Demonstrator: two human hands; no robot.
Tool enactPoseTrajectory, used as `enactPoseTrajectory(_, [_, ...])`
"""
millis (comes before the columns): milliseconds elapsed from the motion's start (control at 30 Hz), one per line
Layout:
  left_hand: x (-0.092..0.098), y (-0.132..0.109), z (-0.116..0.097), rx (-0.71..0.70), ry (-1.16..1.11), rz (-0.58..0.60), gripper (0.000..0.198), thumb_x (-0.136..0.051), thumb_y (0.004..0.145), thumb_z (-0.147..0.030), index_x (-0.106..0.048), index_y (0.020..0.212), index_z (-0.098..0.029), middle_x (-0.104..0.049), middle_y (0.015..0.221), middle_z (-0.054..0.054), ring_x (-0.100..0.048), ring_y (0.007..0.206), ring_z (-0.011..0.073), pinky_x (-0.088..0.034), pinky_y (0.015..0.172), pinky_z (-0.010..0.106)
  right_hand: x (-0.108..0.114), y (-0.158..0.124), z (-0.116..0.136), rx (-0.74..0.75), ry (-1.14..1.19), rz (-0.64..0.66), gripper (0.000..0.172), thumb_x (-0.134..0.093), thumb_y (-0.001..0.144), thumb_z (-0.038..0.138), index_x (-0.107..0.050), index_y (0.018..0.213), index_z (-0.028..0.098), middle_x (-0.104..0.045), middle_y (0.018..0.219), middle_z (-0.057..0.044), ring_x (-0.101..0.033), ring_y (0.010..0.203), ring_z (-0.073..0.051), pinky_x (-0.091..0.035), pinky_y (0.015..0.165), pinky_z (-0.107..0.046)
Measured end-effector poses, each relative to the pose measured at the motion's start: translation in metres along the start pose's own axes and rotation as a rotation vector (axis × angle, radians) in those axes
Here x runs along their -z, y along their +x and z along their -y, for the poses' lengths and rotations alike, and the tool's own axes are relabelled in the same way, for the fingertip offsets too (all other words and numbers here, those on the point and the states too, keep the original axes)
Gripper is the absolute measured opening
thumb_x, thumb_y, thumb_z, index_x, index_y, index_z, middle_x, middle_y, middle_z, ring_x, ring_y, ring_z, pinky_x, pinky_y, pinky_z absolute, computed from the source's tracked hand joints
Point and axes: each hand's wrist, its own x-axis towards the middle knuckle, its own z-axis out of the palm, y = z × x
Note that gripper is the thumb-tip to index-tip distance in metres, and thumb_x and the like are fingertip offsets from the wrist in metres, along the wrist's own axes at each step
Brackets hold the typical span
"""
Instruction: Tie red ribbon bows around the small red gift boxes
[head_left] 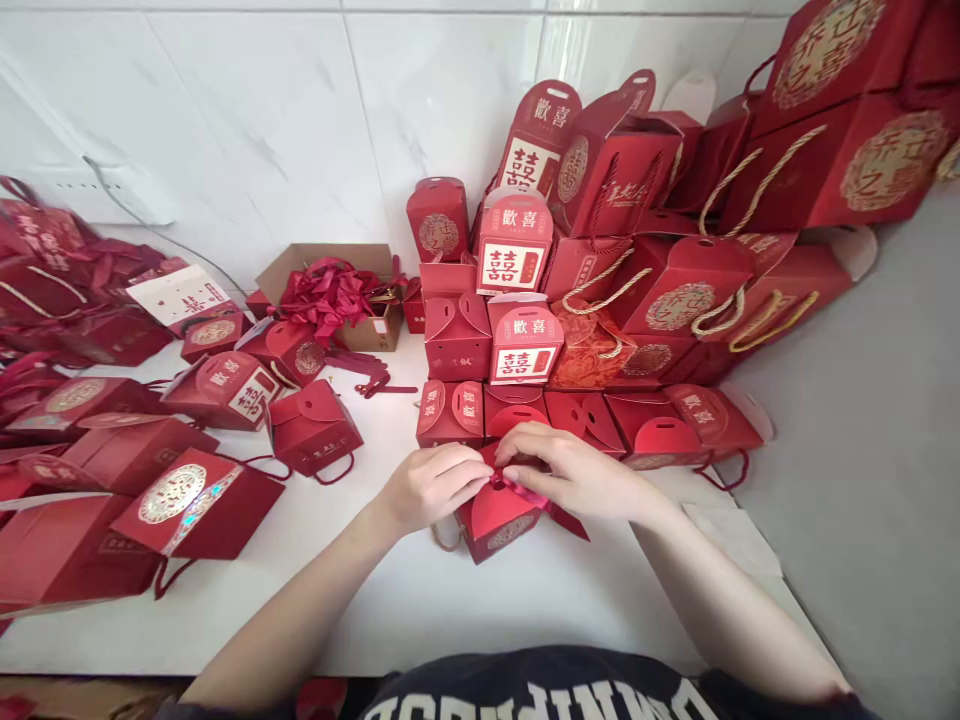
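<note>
A small red gift box (501, 522) with a round gold emblem on its side stands on the white table in front of me. A dark red ribbon (559, 515) lies over its top, one tail hanging to the right. My left hand (442, 485) pinches the ribbon at the top of the box, fingers pressed together. From the other side my right hand (562, 470) has its fingers closed on the same ribbon, close to the left fingertips. The fingers partly hide the ribbon's middle. A beige cord loop shows at the box's left side.
Stacked red boxes (525, 345) rise behind my hands and to the right, some with rope handles. More red boxes (202, 505) crowd the left side. A cardboard box (379, 333) full of red ribbons stands at the back, against the tiled wall (262, 110).
</note>
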Motion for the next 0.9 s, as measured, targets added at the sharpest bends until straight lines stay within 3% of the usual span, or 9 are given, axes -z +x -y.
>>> enactPoseTrajectory(200, [-0.002,0.004,-0.002,-0.065,0.032,0.003,0.009,-0.061,0.086,-0.012,-0.064,0.094,-0.015,-0.070,0.084,0.004,-0.066,0.073,0.0116,-0.056,0.069,0.023,-0.018,-0.010,-0.013,-0.098,0.132,-0.122,0.012,-0.062,0.089,0.032,-0.060,0.086,0.021,-0.058,0.104,-0.004,-0.056,0.098,-0.017,-0.045,0.087,-0.029])
enactPoseTrajectory(367, [0.002,0.006,-0.004,0.016,-0.034,0.068,0.009,-0.060,0.087,-0.014,-0.064,0.094,-0.017,-0.069,0.086,0.003,-0.065,0.074,0.0110,-0.052,0.068,0.022,-0.020,-0.017,-0.009,-0.161,0.203,-0.217,0.014,-0.058,0.093,0.030,-0.060,0.082,0.020,-0.059,0.091,-0.002,-0.056,0.083,-0.014,-0.043,0.077,-0.026])
enactPoseTrajectory(500, [0.007,0.012,-0.009,0.089,-0.084,0.188,0.009,-0.057,0.090,-0.016,-0.065,0.091,-0.018,-0.068,0.085,0.002,-0.063,0.071,0.0100,-0.049,0.065,0.021,-0.020,-0.023,-0.001,-0.261,0.335,-0.216,0.016,-0.053,0.095,0.035,-0.053,0.087,0.021,-0.058,0.076,0.002,-0.051,0.068,-0.012,-0.039,0.063,-0.024])
enactPoseTrajectory(700, [0.019,0.029,-0.019,0.438,-0.257,0.442,0.012,-0.056,0.090,-0.021,-0.067,0.087,-0.019,-0.063,0.078,-0.001,-0.060,0.070,0.0093,-0.045,0.066,0.020,-0.025,-0.028,-0.002,-0.314,0.493,-0.183,0.020,-0.057,0.093,0.036,-0.050,0.107,0.024,-0.046,0.064,0.008,-0.040,0.057,-0.009,-0.034,0.057,-0.022])
enactPoseTrajectory(767, [0.025,0.034,-0.020,0.610,-0.346,0.490,0.008,-0.060,0.087,-0.024,-0.066,0.089,-0.020,-0.060,0.072,-0.003,-0.056,0.066,0.0086,-0.043,0.062,0.020,-0.025,-0.030,-0.003,-0.325,0.497,-0.164,0.021,-0.057,0.092,0.034,-0.050,0.110,0.024,-0.045,0.063,0.009,-0.039,0.056,-0.009,-0.034,0.056,-0.022])
enactPoseTrajectory(900, [0.034,0.038,-0.017,0.890,-0.572,0.534,0.020,-0.067,0.081,-0.036,-0.062,0.089,-0.018,-0.054,0.065,-0.005,-0.046,0.055,0.0072,-0.038,0.053,0.019,-0.024,-0.033,-0.004,-0.345,0.509,-0.126,0.021,-0.056,0.092,0.033,-0.051,0.111,0.025,-0.044,0.063,0.009,-0.038,0.053,-0.008,-0.033,0.052,-0.020])
